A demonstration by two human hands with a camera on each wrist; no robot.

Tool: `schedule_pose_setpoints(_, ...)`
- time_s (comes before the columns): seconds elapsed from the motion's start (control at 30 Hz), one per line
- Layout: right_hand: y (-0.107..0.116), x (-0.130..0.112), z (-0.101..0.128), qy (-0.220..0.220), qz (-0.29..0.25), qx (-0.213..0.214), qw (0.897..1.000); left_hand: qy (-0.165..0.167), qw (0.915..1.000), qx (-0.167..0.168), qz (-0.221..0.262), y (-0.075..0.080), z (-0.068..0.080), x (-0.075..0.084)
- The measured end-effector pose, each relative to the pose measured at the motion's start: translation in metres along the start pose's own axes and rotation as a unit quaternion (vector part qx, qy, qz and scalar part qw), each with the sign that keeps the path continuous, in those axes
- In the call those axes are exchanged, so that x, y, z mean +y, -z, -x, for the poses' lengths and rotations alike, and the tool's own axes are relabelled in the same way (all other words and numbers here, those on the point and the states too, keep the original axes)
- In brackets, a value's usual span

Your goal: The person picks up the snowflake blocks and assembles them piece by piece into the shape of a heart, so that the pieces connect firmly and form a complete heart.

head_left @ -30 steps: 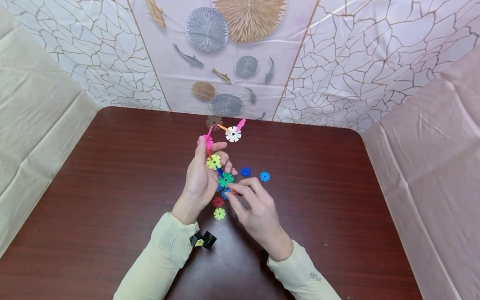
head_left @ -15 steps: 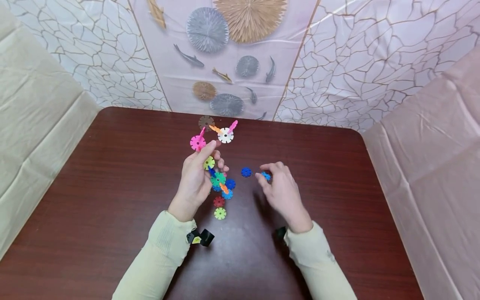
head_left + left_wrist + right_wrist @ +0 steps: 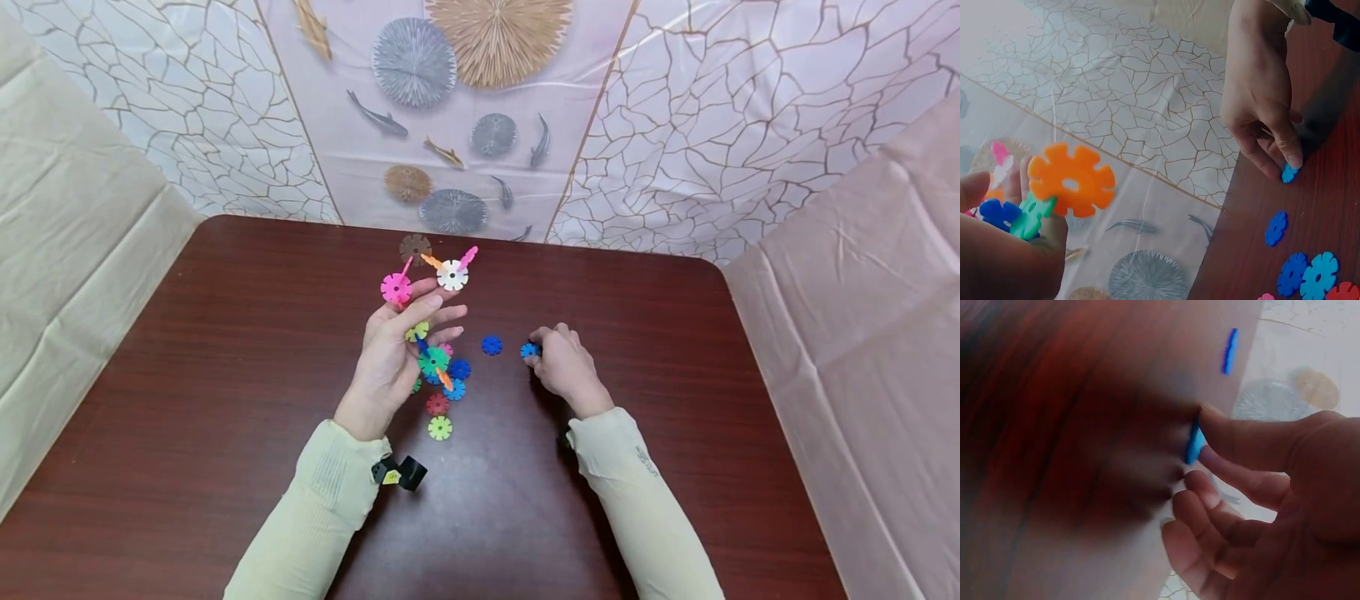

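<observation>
My left hand [image 3: 378,362] holds up a chain of slotted plastic snowflake discs between thumb and fingers. A pink disc [image 3: 396,288], a white disc [image 3: 452,276] and a brown disc [image 3: 415,248] form its far part. Nearer me are a yellow disc, a green disc [image 3: 432,362] and, at the tip, an orange disc [image 3: 1088,178], which faces the left wrist camera. Over on the right, my right hand [image 3: 566,367] pinches a light blue disc [image 3: 1194,444] by its edges at the tabletop, with thumb and forefinger; its other fingers are curled behind.
A dark blue disc [image 3: 492,345] lies alone between the hands. Under the chain are several loose discs, among them a blue one [image 3: 454,389], a red one [image 3: 437,404] and a yellow-green one [image 3: 440,428]. The brown table [image 3: 675,467] ends at a patterned cloth backdrop.
My right hand has left the chain's orange end, moved right and taken hold of the light blue disc. The left hand has shifted slightly left with the chain, its fingers spreading somewhat.
</observation>
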State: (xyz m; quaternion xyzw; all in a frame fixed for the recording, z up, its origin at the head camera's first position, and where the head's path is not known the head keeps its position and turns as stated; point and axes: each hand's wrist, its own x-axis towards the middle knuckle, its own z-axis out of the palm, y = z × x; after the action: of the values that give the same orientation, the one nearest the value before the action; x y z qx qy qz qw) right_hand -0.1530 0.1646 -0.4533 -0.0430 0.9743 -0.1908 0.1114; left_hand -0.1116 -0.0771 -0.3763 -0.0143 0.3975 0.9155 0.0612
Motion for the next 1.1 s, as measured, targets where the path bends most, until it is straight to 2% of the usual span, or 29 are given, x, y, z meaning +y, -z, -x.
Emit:
schedule_pose_setpoints(0.17,0.0,0.006,-0.006,-0.018,-0.026,-0.015,0.999,0.005,0.9993,0.028,-0.024,0.002,-0.001,0.0)
schedule_pose_setpoints(0.37,0.001,0.014,-0.008,-0.02,-0.093,-0.031,0.995,0.019,0.9963,0.073,-0.04,0.003,-0.001,0.002)
schedule_pose_setpoints(0.5,0.003,0.014,-0.006,-0.014,-0.137,-0.018,0.99,0.023,0.9951,0.084,-0.047,0.003,0.0,0.003)
schedule_pose_setpoints(0.6,0.007,0.011,-0.003,-0.005,-0.19,0.001,0.982,0.024,0.9943,0.089,-0.055,0.003,0.001,0.005)
schedule_pose_setpoints(0.67,0.011,0.006,-0.001,0.012,-0.24,0.017,0.971,0.026,0.9936,0.092,-0.06,0.003,0.001,0.006)
schedule_pose_setpoints(0.73,0.016,0.001,0.002,0.036,-0.297,0.04,0.953,0.029,0.9932,0.093,-0.065,0.002,0.002,0.006)
schedule_pose_setpoints(0.93,0.037,-0.021,0.01,0.108,-0.435,0.115,0.887,0.038,0.9944,0.072,-0.068,0.001,0.004,0.007)
schedule_pose_setpoints(1.1,0.057,-0.04,0.02,0.131,-0.511,0.128,0.84,0.038,0.9968,0.029,-0.064,0.002,0.005,0.008)
